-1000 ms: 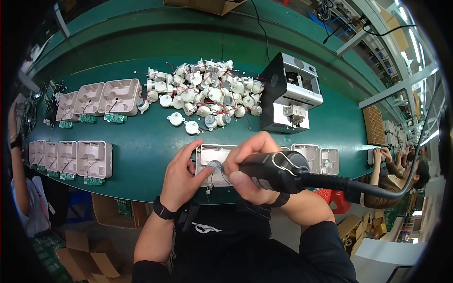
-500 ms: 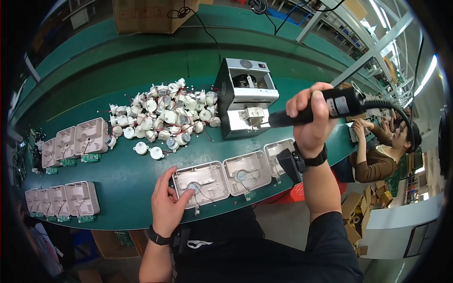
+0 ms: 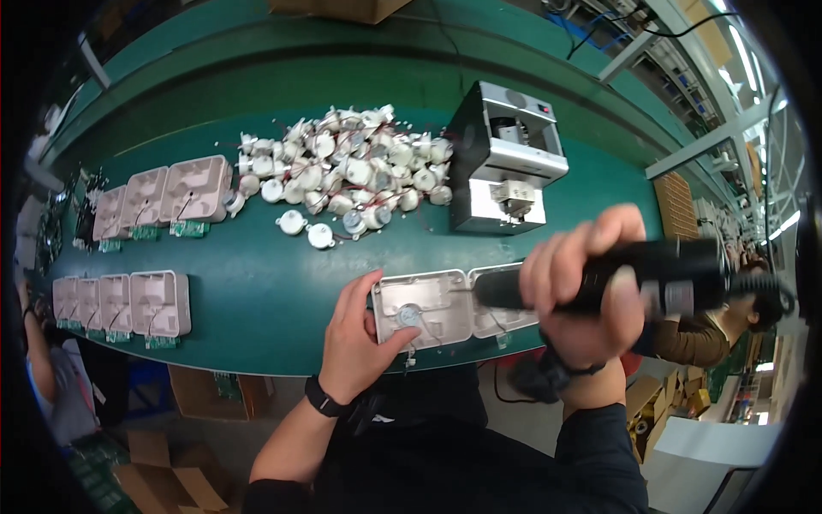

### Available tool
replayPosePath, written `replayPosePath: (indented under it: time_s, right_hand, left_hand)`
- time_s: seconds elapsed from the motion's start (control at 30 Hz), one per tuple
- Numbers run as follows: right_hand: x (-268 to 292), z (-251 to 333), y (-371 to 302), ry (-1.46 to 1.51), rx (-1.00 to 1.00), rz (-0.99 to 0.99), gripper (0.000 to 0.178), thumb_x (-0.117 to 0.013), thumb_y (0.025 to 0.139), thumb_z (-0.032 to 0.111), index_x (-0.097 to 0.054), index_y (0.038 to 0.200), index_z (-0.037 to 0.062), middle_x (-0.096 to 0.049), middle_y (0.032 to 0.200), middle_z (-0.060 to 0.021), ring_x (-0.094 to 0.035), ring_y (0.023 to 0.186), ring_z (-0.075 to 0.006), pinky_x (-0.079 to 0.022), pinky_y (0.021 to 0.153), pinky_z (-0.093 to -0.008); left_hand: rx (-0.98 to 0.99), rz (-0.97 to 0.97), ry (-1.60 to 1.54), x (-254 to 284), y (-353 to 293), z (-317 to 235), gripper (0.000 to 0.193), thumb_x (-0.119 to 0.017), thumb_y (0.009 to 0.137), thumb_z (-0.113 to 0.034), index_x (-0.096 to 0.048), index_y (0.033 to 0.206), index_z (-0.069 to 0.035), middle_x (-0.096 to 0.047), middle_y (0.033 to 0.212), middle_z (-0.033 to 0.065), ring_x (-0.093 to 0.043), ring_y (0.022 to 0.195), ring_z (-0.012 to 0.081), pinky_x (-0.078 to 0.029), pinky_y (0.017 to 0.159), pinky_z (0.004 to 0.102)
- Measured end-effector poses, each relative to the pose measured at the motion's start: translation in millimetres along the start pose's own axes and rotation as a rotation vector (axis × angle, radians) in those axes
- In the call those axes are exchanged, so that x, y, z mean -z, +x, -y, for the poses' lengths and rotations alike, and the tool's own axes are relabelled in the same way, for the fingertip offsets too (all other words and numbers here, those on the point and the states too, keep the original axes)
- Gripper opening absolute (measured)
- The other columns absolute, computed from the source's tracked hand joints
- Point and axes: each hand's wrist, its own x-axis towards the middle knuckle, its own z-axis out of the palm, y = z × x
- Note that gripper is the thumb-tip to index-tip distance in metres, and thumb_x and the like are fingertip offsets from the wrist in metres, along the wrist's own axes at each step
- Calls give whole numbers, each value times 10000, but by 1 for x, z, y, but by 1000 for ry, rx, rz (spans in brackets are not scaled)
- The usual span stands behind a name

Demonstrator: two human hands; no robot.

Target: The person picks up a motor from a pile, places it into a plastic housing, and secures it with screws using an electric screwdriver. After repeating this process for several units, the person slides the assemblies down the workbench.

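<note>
My left hand grips the left wall of a white plastic housing, its thumb resting inside at a round white-grey disc part with thin wires. In my right hand is a black electric screwdriver, held level and blurred by motion. Its nose points left, and the thin bit reaches over the right part of that housing; whether it touches anything, I cannot tell. A second housing adjoins on the right, partly covered by the screwdriver and my right hand.
A heap of white round motor-like parts with red and dark wires lies behind. Right of it stands a black-and-silver screw feeder. Two rows of housings with green circuit boards line the left. A person sits at right.
The screwdriver has come down from beside the feeder to the housing, its bit now over it. My left hand keeps its grip. The whole view has shifted, with the bench appearing farther right.
</note>
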Motion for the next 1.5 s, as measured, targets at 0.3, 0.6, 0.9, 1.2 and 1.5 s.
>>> replayPosePath:
  time_s: [0.3, 0.6, 0.9, 1.2, 1.5]
  right_hand:
    - [-32, -27, -23, -398, -298, 467, 418, -754, 878, 190, -402, 1080, 92, -581, 813, -76, -567, 697, -183, -508, 695, -364]
    - [-34, -66, -30, -294, -336, 495, 365, -661, 904, 70, -365, 1117, 61, -577, 840, -96, -571, 769, -172, -511, 744, -361]
    - [-30, -50, -27, -269, -40, 281, 382, -653, 897, 3, -378, 1155, 69, -585, 868, -68, -565, 757, -115, -499, 705, -288]
    - [-48, 2, -54, 39, -284, -2, 417, -799, 865, 166, -516, 1144, 37, -593, 927, -12, -584, 792, -83, -479, 722, -248]
    - [55, 32, -94, -706, 79, -102, 432, -767, 868, 177, -603, 1222, -8, -707, 961, -122, -703, 873, -189, -565, 815, -314]
  left_hand:
    - [13, -6, -21, -4, -2, 3, 761, -839, 690, -75, -499, 1370, -96, -548, 1300, 138, -660, 883, 281, -567, 710, 356]
    - [-73, -21, -82, 6, -6, 15, 772, -821, 686, -27, -487, 1375, -115, -541, 1294, 150, -660, 1011, 357, -589, 754, 388]
    - [-172, 47, 112, 7, 11, 2, 804, -859, 698, -147, -471, 1397, -64, -544, 1307, 142, -636, 1077, 312, -554, 828, 378]
    - [-348, 409, -51, 35, -43, -61, 709, -783, 804, -60, -425, 1408, 31, -586, 1276, 167, -567, 1198, 252, -442, 1006, 355]
    - [168, 248, -659, 43, -60, -63, 274, -659, 889, 11, -585, 1153, 20, -637, 874, 59, -565, 747, 145, -470, 703, 280]
